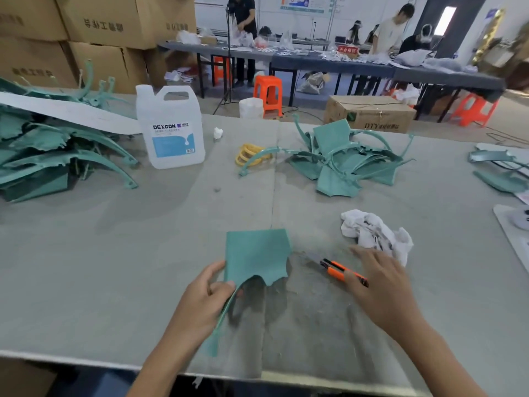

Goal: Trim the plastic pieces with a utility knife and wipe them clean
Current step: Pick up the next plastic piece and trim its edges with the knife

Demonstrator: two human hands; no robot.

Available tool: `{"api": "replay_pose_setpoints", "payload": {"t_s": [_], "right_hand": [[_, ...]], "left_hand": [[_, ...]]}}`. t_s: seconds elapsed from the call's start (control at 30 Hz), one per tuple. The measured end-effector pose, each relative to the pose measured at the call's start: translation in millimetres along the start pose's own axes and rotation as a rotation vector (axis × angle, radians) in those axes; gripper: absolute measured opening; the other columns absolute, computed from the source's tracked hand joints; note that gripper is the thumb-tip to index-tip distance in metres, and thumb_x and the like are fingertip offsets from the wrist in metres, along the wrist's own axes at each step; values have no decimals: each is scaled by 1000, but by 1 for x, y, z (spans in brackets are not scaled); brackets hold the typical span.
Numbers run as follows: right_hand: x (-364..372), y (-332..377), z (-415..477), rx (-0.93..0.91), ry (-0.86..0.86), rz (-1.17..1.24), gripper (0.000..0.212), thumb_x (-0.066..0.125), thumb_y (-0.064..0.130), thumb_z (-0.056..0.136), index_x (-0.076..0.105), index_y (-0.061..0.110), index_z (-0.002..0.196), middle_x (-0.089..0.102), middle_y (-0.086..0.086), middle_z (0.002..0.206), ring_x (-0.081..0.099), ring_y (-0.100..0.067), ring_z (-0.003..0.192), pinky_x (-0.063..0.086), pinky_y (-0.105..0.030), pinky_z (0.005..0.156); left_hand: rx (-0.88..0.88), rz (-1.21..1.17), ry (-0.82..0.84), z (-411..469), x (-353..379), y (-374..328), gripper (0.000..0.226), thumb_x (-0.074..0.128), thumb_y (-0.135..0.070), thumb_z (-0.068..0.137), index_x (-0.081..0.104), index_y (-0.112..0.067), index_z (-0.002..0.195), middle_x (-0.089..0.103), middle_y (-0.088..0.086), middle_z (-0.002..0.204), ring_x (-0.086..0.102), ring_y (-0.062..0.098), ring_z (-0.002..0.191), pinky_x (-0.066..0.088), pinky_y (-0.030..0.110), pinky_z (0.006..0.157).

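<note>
- Low in the middle of the frame, our left hand (200, 299) pinches a green plastic piece (254, 256) between thumb and fingers, at the piece's lower left corner.
- The flat part of the piece sits just above the hand, over the gray table (114, 267). A thin curved arm of it runs down along our palm.
- To the lower right, our right hand (380, 287) is spread out with straight fingers. It lies over the back end of the orange knife (340, 270). We cannot tell if it presses on the knife.
- The knife lies flat on the table, just right of the green piece, with its blade pointing to the upper left.
- A crumpled white rag (375, 234) sits just above our right hand.
- Further up, right of the middle, we see a heap of green pieces (337, 161), with yellow rings (252, 156) just left of it.
- A big clear jug (170, 130) with a blue label stands left of the rings.
- On the left edge lies a bigger green heap (43, 156) with a long white strip (71, 113) on top.
- Brown boxes (106, 27) are stacked in the upper left.
- Far back we see an orange stool (269, 93) and people standing at long dark tables (329, 64).
</note>
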State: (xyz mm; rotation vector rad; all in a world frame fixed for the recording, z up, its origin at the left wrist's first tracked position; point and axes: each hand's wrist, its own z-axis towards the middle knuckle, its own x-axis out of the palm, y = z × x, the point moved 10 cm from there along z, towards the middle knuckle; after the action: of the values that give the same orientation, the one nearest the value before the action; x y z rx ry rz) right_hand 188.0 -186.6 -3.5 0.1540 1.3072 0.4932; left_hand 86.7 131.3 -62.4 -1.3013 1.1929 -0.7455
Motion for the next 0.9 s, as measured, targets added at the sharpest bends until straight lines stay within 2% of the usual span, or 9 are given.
{"api": "replay_pose_setpoints", "payload": {"t_s": [0.07, 0.23, 0.37, 0.47, 0.57, 0.63, 0.73, 0.83, 0.9], "right_hand": [[8, -29, -9, 114, 76, -137, 35, 68, 37, 94, 69, 24, 126, 68, -5, 119, 57, -35, 114, 37, -40, 96], [17, -29, -22, 56, 163, -193, 27, 60, 42, 98, 71, 28, 119, 65, -1, 104, 57, -31, 99, 37, -38, 87], [17, -20, -27, 86, 157, 41, 24, 63, 35, 98, 67, 23, 118, 53, 1, 100, 52, -23, 95, 33, -32, 77], [11, -9, -34, 83, 97, 119, 23, 59, 38, 99, 63, 27, 118, 53, 8, 101, 55, -16, 88, 37, -32, 72], [13, -1, -43, 103, 96, 194, 20, 56, 43, 98, 59, 33, 116, 62, 14, 84, 60, -9, 74, 42, -31, 63], [15, 0, -50, 117, 103, 231, 19, 56, 43, 98, 58, 36, 115, 63, 13, 73, 59, -4, 66, 42, -25, 58], [21, 1, -57, 119, 139, 272, 25, 55, 44, 98, 58, 39, 122, 64, 15, 74, 59, -2, 66, 40, -21, 58], [25, 6, -57, 96, 177, 282, 26, 55, 46, 98, 58, 43, 124, 65, 15, 72, 60, -2, 67, 40, -21, 59], [29, 11, -56, 70, 201, 288, 24, 56, 47, 98, 58, 45, 122, 65, 18, 74, 60, -3, 69, 41, -21, 59]], "left_hand": [[37, 113, -41, 1, -1, 0, 35, 63, -25, 97, 56, -36, 129, 76, -9, 77, 67, 7, 67, 46, 31, 67], [156, 556, -123, -6, 1, -14, 32, 62, -40, 93, 62, -41, 126, 57, -29, 65, 53, 3, 59, 39, 29, 60], [178, 583, -51, -4, 3, -13, 25, 62, -45, 95, 69, -41, 118, 55, -30, 61, 54, -7, 61, 38, 18, 60], [202, 427, -77, -6, -4, -19, 19, 55, -37, 99, 74, -38, 103, 67, -31, 90, 59, -13, 93, 38, 3, 80], [209, 339, -80, -14, -16, -20, 41, 58, -7, 95, 68, -43, 111, 65, -26, 116, 54, -13, 109, 42, 15, 99], [237, 433, 6, -23, -16, -15, 59, 64, 0, 86, 61, -46, 122, 56, -29, 127, 47, -14, 118, 37, 19, 107], [263, 573, 87, -44, -10, -3, 67, 74, -28, 82, 45, -59, 133, 38, -38, 142, 33, -7, 137, 26, 29, 117], [355, 632, 52, -64, 4, -7, 72, 64, -70, 76, 31, -66, 140, 21, -40, 150, 13, -14, 142, 12, 23, 115], [435, 595, 20, -66, 15, -18, 74, 58, -77, 78, 33, -60, 145, 19, -38, 153, 10, -15, 143, 7, 16, 116]]}}
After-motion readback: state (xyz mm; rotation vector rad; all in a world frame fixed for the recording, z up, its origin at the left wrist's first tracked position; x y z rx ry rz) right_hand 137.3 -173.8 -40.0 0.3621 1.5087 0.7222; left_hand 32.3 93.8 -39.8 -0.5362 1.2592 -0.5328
